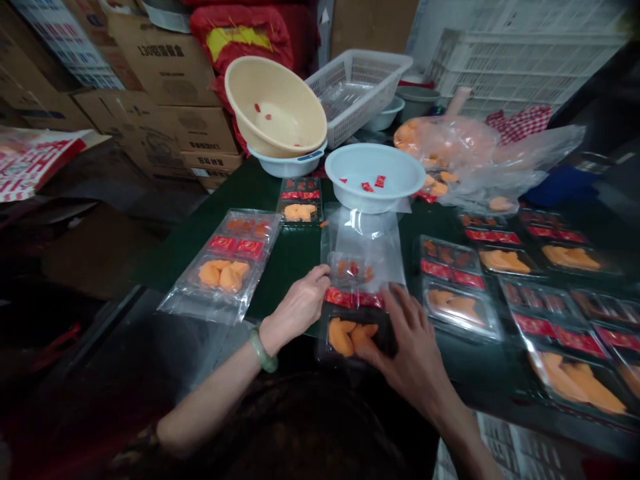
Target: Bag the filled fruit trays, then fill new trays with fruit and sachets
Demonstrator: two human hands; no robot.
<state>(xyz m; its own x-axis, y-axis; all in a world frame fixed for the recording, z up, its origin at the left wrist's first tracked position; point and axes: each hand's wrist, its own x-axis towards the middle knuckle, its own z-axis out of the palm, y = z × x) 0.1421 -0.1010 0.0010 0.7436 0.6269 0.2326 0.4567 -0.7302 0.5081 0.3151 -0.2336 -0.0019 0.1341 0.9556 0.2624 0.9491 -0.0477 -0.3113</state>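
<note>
A clear compartment tray (pixel 330 337) lies in front of me, its far part inside a clear plastic bag (pixel 367 233). Folded orange pieces (pixel 342 335), like fortune cookies, fill its near compartment, with red packets (pixel 339 297) and small reddish-brown pieces beyond. My left hand (pixel 301 299), a green bangle at its wrist, has its fingers closed on the bag's left edge beside the tray. On the opposite side, my right hand (pixel 407 333) grips the tray's right side, thumb over the near compartment and fingers by the bag's mouth.
A bagged tray (pixel 223 267) lies left; an unbagged one (pixel 300 200) sits behind. Several filled trays (pixel 455 287) cover the right side. At the back stand a blue basin (pixel 375 170), a cream basin (pixel 275 107), a white basket (pixel 360 87) and a bag of orange pieces (pixel 460 147).
</note>
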